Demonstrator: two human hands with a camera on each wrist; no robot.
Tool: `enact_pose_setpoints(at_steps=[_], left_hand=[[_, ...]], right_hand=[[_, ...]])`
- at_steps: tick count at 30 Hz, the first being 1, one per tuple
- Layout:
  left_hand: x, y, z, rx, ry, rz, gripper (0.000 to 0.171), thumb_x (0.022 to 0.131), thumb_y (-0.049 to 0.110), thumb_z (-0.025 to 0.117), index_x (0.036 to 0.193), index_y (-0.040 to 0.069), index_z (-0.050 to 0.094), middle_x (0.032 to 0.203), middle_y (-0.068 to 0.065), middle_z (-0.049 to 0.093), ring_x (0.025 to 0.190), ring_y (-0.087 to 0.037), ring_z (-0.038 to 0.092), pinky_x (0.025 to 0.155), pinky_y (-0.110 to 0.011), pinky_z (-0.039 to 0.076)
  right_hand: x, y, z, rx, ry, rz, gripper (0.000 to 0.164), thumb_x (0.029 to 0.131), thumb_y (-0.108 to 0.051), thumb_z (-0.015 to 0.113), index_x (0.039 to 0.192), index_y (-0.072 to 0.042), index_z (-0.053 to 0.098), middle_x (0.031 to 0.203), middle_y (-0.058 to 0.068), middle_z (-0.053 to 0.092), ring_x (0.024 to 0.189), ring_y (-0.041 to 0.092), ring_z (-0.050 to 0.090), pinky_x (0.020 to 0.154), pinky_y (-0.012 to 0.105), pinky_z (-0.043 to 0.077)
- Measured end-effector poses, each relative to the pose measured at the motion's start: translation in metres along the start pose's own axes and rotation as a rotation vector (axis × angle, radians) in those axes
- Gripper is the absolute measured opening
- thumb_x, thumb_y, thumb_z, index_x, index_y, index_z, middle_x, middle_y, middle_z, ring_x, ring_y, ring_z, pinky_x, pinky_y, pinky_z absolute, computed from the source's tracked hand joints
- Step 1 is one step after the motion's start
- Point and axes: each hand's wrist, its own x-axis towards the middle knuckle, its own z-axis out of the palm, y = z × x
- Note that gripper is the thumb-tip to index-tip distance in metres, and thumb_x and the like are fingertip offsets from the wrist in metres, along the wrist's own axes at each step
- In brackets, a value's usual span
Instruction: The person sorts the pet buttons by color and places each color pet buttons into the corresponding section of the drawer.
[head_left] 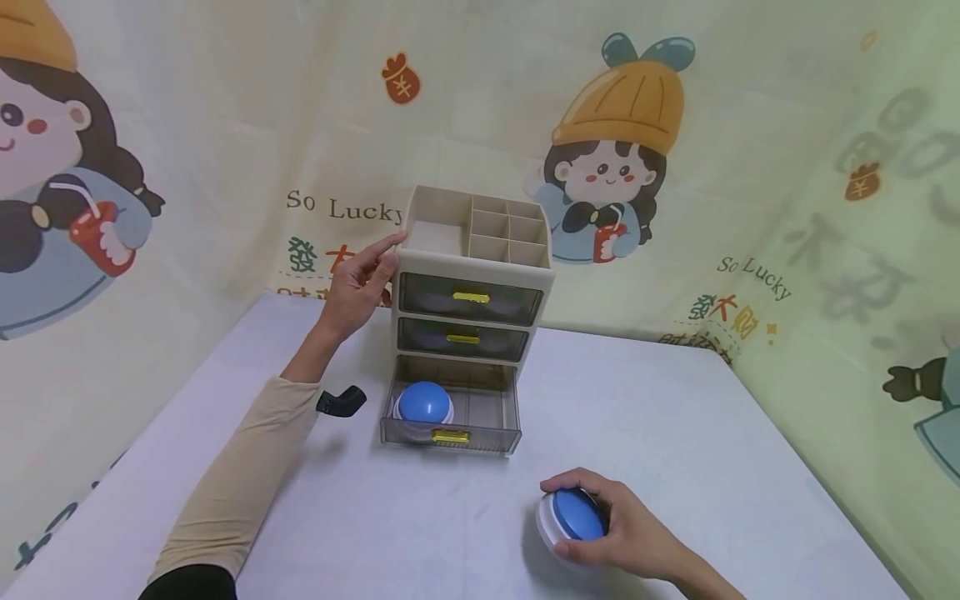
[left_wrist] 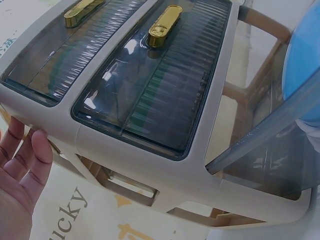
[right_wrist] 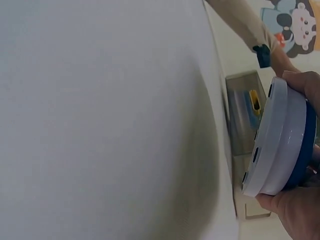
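A beige desktop drawer organizer [head_left: 472, 262] stands on the table, its bottom drawer [head_left: 487, 437] pulled out. Inside that drawer, toward the left, sits a round blue-and-white push light [head_left: 424, 403]. My left hand [head_left: 356, 292] touches the organizer's upper left side, thumb toward the front; the left wrist view shows the fingertips [left_wrist: 42, 145] at its side wall. My right hand [head_left: 630, 529] grips a second blue-and-white push light [head_left: 579, 514] by its rim, tilted, in front of the drawer and to its right. The right wrist view shows its white base [right_wrist: 270, 140] side-on.
The organizer's top has open compartments [head_left: 491, 236], and its two upper drawers [head_left: 470, 297] are closed. A black strap-like piece [head_left: 341, 402] shows beside the left forearm. White cloth covers the table [head_left: 637, 400]; a printed curtain [head_left: 480, 108] hangs behind and at the sides.
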Motion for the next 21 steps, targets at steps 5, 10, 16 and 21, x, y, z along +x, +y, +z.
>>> enact_pose_setpoints(at_steps=[5,10,16,21], left_hand=[[-0.001,-0.001,0.000,-0.010,-0.002,0.000,0.041,0.107,0.018,0.055,0.147,0.022,0.058,0.099,0.001,0.065,0.077,-0.019,0.058,0.060,-0.025,0.055],[-0.001,0.001,0.000,-0.007,0.002,-0.003,0.041,0.107,0.019,0.055,0.148,0.022,0.058,0.102,0.004,0.066,0.078,-0.019,0.059,0.060,-0.025,0.055],[-0.001,0.001,0.000,-0.004,0.002,-0.004,0.041,0.107,0.019,0.055,0.148,0.022,0.058,0.100,0.003,0.065,0.078,-0.019,0.059,0.061,-0.025,0.055],[0.000,0.002,-0.001,0.013,0.004,0.005,0.040,0.107,0.019,0.055,0.147,0.021,0.058,0.102,0.003,0.067,0.077,-0.019,0.059,0.060,-0.025,0.055]], right_hand=[[0.014,0.002,-0.013,-0.022,0.065,0.010,0.053,0.085,-0.013,0.083,0.134,-0.016,0.063,0.126,0.004,0.065,0.101,0.021,0.060,0.078,0.031,0.054],[0.028,-0.003,-0.033,-0.032,0.138,-0.031,0.053,0.084,-0.008,0.083,0.132,-0.013,0.063,0.123,0.010,0.065,0.098,0.024,0.061,0.076,0.034,0.057],[0.043,-0.011,-0.051,-0.049,0.198,-0.079,0.053,0.083,-0.003,0.083,0.132,-0.008,0.063,0.128,0.012,0.065,0.102,0.025,0.061,0.079,0.035,0.057],[0.055,-0.015,-0.051,-0.086,0.203,-0.060,0.054,0.083,-0.008,0.084,0.132,-0.012,0.063,0.130,0.006,0.064,0.105,0.031,0.059,0.080,0.036,0.058]])
